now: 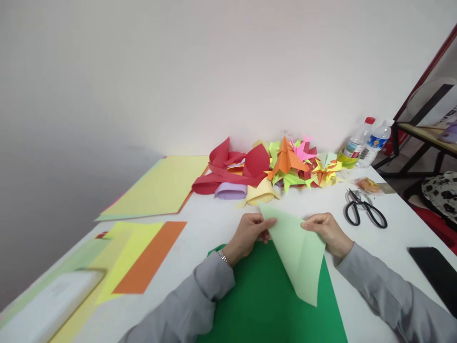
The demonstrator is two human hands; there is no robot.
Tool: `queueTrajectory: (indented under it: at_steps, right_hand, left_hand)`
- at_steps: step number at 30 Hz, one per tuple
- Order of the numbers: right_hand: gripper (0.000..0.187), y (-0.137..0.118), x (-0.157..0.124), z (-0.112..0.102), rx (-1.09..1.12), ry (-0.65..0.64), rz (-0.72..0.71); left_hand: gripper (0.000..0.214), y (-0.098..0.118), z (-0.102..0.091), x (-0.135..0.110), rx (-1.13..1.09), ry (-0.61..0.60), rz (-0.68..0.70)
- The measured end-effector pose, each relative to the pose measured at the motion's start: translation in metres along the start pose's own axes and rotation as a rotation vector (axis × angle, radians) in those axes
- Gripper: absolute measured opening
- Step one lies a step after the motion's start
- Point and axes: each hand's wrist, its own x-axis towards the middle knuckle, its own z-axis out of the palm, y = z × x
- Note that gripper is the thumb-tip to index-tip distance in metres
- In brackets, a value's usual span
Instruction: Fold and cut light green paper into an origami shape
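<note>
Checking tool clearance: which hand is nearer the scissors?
Right. The right hand is just left of the scissors, not touching them, pinching the light green sheet. The left hand grips that sheet's other side, farther left of the scissors.

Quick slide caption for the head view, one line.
Left hand and right hand hold a pale green sheet over green paper, scissors to the right, colourful paper shapes behind.

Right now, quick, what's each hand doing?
Left hand: closed, fingers pinching the pale green paper by its left edge.
Right hand: closed, pinching the same paper near its upper right edge.
</note>
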Motion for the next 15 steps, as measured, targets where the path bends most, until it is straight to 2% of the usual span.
queueTrajectory:
  at_steps: [8,15]
  right_hand:
    - [0.026,-0.0011,-0.0005,0.0005,0.026,0.005,0.035]
    - [0.027,0.0004,-0.0003,-0.0023,0.039,0.001,0.033]
  left_hand:
    - [0.049,-0.0013,-0.0004,0.0009,-0.112,-0.012,-0.001]
    - [0.044,-0.0005,-0.0005,-0.0033,0.084,-0.146,0.024]
